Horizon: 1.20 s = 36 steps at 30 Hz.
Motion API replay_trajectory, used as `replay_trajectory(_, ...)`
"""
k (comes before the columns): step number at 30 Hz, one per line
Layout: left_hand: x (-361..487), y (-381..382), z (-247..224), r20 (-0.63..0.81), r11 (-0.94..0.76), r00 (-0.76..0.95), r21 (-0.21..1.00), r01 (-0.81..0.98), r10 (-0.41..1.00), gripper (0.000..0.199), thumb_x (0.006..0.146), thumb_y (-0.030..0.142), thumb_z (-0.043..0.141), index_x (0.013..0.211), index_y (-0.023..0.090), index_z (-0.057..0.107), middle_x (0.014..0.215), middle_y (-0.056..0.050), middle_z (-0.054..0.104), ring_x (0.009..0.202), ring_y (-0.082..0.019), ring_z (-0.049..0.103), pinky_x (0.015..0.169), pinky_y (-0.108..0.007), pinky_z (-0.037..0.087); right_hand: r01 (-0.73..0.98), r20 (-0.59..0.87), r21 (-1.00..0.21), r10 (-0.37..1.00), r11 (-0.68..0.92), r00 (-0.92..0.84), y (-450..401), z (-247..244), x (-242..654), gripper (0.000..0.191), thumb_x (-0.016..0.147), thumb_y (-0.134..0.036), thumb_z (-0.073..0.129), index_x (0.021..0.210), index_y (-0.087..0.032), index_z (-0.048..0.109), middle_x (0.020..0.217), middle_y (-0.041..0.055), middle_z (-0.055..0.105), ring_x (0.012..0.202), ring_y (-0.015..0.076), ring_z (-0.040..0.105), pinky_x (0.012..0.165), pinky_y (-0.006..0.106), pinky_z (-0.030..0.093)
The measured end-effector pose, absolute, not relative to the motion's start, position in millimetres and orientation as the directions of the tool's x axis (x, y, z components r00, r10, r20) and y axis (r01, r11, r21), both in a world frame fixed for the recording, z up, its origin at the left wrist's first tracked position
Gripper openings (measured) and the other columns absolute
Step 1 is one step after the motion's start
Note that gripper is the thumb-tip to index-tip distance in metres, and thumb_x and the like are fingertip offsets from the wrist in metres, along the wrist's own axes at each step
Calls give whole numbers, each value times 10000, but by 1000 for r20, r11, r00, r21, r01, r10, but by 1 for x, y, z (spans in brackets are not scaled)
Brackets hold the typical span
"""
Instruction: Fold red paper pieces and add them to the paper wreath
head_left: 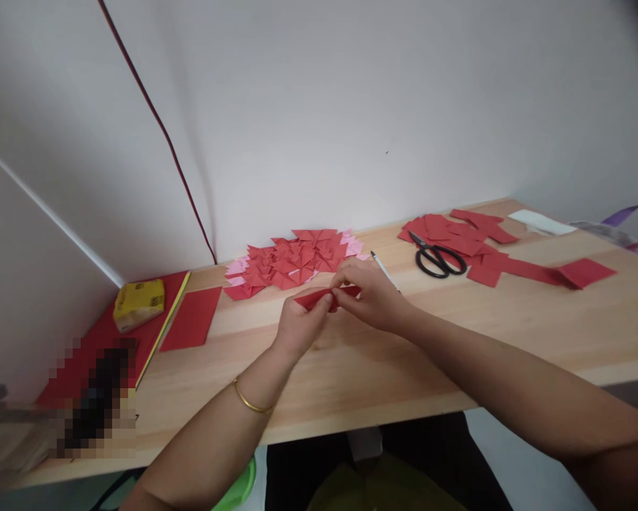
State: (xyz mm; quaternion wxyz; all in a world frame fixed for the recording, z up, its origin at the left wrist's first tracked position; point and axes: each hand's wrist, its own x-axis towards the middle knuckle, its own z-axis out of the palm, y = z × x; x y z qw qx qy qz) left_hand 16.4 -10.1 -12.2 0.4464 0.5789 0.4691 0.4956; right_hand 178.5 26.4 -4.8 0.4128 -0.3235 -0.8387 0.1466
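Observation:
A small folded piece of red paper [308, 299] is held above the wooden table, between both hands. My left hand [302, 321] is closed on its left part, thumb on top. My right hand [362, 292] pinches its right end, fingertips touching those of my left hand. Behind the hands lies a heap of folded red paper pieces [292, 261], with pink ones [353, 245] at its edges. A white pen [383, 268] rests just beyond my right hand. To the right, black-handled scissors [438, 260] lie against a pile of flat red paper pieces [446, 231].
At the left are a red sheet [194, 319], a larger red sheet with a yellow edge [162, 333] and a yellow packet [139, 304]. A blurred dark object [98, 397] lies nearer. A white strip [542, 221] is far right. The wall borders the wooden table [361, 376].

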Motion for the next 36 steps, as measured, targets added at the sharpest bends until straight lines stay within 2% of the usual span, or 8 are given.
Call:
replay_trajectory(3,19,-9,-18,59,-49,104,994,-93,993,260,690,319,709,866,128,710,820,-77,711,717,-165,639,724,-307,513,382,566,-608,718,696,-406,26,-1,179,84,759,-116,551,712,-169,596,735,34,589,720,144,521,670,273,389)
replay_trajectory(6,21,-8,-22,-24,42,73,967,-252,997,268,633,295,755,820,113,691,773,-71,706,656,-142,628,681,-287,512,354,501,-702,782,617,-369,25,2,179,72,753,-134,556,712,-170,604,733,31,591,708,138,515,640,257,403)
replay_trajectory(11,22,-6,-25,-45,51,27,954,-297,999,234,621,262,753,780,110,674,708,-55,688,634,-137,621,626,-255,489,269,257,-879,866,394,-429,24,7,179,102,771,-203,541,739,-162,628,692,14,602,618,116,524,605,255,423)
replay_trajectory(14,22,-6,-24,-58,56,2,950,-308,998,221,611,243,750,770,111,671,694,-42,675,601,-119,602,606,-245,481,200,148,-946,887,256,-437,24,10,180,142,784,-234,521,799,-153,636,717,20,627,640,119,554,619,253,439)
replay_trajectory(17,23,-7,-22,-72,65,-9,943,-328,997,235,598,241,754,776,112,670,705,-42,677,597,-120,599,595,-248,483,202,115,-956,907,211,-405,24,12,180,167,782,-241,516,841,-146,640,785,32,639,685,120,565,639,249,441)
replay_trajectory(24,23,-7,-21,-79,73,-5,944,-321,997,234,599,242,755,769,106,672,699,-48,679,611,-135,613,595,-256,490,226,155,-928,860,295,-487,23,13,180,139,764,-198,490,732,-151,616,648,-7,578,594,97,506,575,227,398)
replay_trajectory(36,24,-9,-18,-53,56,19,967,-249,998,223,640,277,744,784,119,679,715,-51,702,635,-138,633,616,-252,499,232,213,-906,856,353,-472,23,10,178,85,741,-215,560,721,-157,619,677,4,605,605,101,517,598,235,412)
